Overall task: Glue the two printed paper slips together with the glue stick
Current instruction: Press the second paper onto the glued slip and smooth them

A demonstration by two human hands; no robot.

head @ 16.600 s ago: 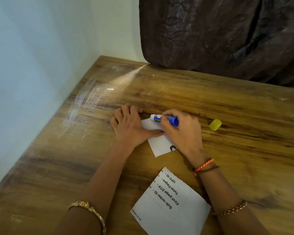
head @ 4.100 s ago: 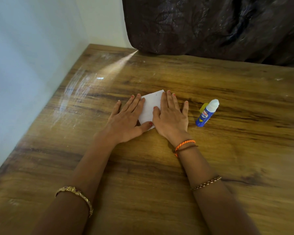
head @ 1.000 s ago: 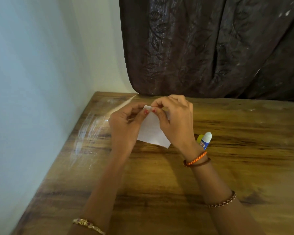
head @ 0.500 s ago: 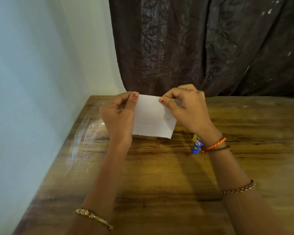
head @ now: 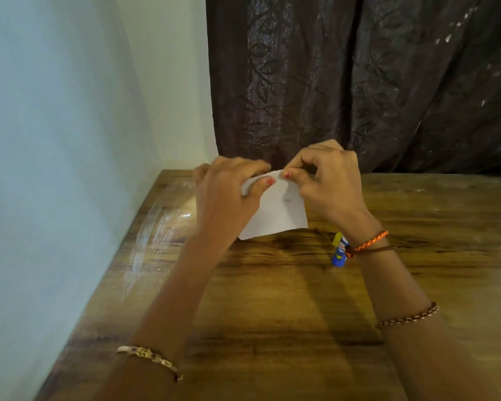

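Wooden table, dark curtain behind: your left hand and right hand pinch the limp, light joined slips at the top edge; keep hold near the corners.

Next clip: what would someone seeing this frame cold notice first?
The eye lands on the white paper held up above the wooden table at centre frame, pinched along its top edge by the left hand and the right hand. Next is the blue glue stick lying on the table, partly hidden behind the right wrist. A dark patterned curtain fills the background.
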